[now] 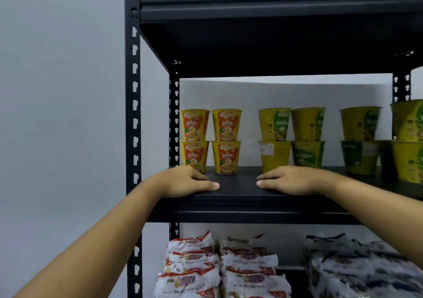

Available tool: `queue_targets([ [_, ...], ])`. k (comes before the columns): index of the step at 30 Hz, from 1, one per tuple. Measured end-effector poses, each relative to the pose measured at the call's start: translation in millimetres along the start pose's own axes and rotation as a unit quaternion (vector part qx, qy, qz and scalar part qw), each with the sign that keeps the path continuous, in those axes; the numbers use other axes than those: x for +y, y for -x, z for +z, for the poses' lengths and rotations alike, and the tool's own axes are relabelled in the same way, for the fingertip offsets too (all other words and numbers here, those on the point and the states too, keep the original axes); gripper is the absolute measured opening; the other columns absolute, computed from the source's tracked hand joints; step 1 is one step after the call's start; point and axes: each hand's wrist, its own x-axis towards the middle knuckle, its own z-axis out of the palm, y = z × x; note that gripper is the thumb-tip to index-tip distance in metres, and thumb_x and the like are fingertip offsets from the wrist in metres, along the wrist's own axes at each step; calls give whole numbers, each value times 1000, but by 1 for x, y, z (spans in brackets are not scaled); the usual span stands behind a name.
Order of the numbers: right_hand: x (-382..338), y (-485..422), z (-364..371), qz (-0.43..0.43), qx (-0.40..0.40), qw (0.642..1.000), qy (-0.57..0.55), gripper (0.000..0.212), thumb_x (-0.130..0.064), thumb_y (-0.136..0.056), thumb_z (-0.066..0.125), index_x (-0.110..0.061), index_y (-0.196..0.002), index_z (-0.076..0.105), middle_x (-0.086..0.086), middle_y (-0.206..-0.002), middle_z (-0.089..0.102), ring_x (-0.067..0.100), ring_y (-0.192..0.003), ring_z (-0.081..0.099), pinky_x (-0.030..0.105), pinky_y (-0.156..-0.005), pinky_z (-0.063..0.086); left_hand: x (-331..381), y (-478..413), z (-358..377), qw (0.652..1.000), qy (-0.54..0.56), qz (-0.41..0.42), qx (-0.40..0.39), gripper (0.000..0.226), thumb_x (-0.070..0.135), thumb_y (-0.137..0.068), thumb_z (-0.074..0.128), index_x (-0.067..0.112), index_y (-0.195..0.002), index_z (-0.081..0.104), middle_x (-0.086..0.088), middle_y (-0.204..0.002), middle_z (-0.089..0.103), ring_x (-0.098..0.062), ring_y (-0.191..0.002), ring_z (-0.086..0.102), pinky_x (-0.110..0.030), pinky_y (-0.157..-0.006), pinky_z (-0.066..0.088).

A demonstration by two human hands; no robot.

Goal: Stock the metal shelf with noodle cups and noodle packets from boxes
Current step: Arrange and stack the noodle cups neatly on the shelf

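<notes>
Risk sits just behind the knuckles: stacked noodle cups (226, 126) at mid-frame could topple if the left hand (187, 180) or right hand (290, 180), both flat and empty on the shelf (238, 191), jolts forward. Noodle packets (194, 263) lie bottom centre.

Rightmost yellow cups (409, 142) get chopped by the right edge, and the dark packets (357, 268) lower right are too blurry to read.
</notes>
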Motion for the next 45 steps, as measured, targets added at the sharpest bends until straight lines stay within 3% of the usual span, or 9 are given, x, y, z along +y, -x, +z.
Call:
queue_targets([
  [7, 32, 24, -10, 27, -13, 1000, 9, 60, -71, -98, 37, -42, -149, 47, -16, -159, 38, 13, -147, 33, 36, -118, 20, 12, -6, -7, 999, -33, 20, -36, 72, 81, -88, 45, 37, -142, 60, 10, -145, 58, -12, -127, 55, -35, -109, 40],
  [15, 77, 30, -25, 71, -42, 996, 31, 66, -78, -95, 33, -44, -151, 43, -11, -164, 32, 18, -151, 28, 44, -123, 16, 71, -44, 9, 993, -76, 70, -58, 57, 65, -101, 45, 33, -147, 56, 9, -148, 56, -14, -130, 52, -37, -114, 38],
  [21, 115, 31, -32, 59, -34, 997, 22, 70, -77, -94, 35, -39, -152, 43, -8, -163, 35, 19, -148, 32, 44, -122, 21, 120, -81, 24, 993, -59, 69, -69, 55, 64, -99, 51, 32, -143, 58, 5, -133, 65, -16, -117, 60, -41, -108, 46],
  [23, 124, 29, -31, 48, -25, 998, 14, 72, -79, -93, 36, -39, -152, 42, -9, -163, 34, 17, -149, 31, 43, -122, 20, 135, -93, 28, 997, -37, 55, -46, 55, 63, -97, 56, 29, -140, 62, 4, -129, 67, -16, -113, 61, -38, -103, 48],
  [29, 137, 23, -26, 30, -29, 999, 3, 77, -78, -94, 32, -35, -157, 35, -7, -166, 28, 18, -152, 25, 40, -122, 18, 168, -130, 38, 986, 69, -29, 151, 69, 57, -92, 69, 16, -146, 53, -5, -135, 64, -21, -115, 60, -30, -85, 46],
  [34, 142, 16, -24, 10, -25, 1000, -2, 79, -78, -95, 32, -31, -158, 34, -4, -167, 27, 19, -153, 25, 39, -122, 19, 190, -145, 38, 975, 113, -115, 154, 74, 58, -89, 72, 9, -140, 48, -4, -114, 55, -20, -98, 54, -27, -66, 46],
  [36, 145, 14, -22, 6, -26, 1000, -2, 81, -80, -93, 31, -31, -158, 34, -4, -167, 27, 20, -152, 26, 40, -122, 20, 195, -150, 38, 969, 152, -133, 141, 73, 58, -87, 74, 12, -139, 51, -7, -126, 59, -23, -104, 57, -35, -82, 55],
  [39, 147, 11, -21, 3, -24, 1000, -3, 83, -81, -92, 30, -31, -158, 34, -3, -167, 27, 21, -152, 27, 41, -123, 21, 202, -160, 37, 957, 215, -144, 134, 78, 55, -83, 80, 15, -143, 53, -6, -144, 58, -29, -125, 58, -41, -102, 54],
  [45, 150, 9, -21, -7, -24, 1000, -10, 82, -79, -94, 31, -28, -158, 34, -2, -166, 28, 22, -151, 28, 38, -120, 23, 208, -175, 42, 938, 273, -166, 135, 106, 56, -68, 91, 16, -150, 38, -10, -149, 53, -35, -133, 54, -49, -106, 51],
])
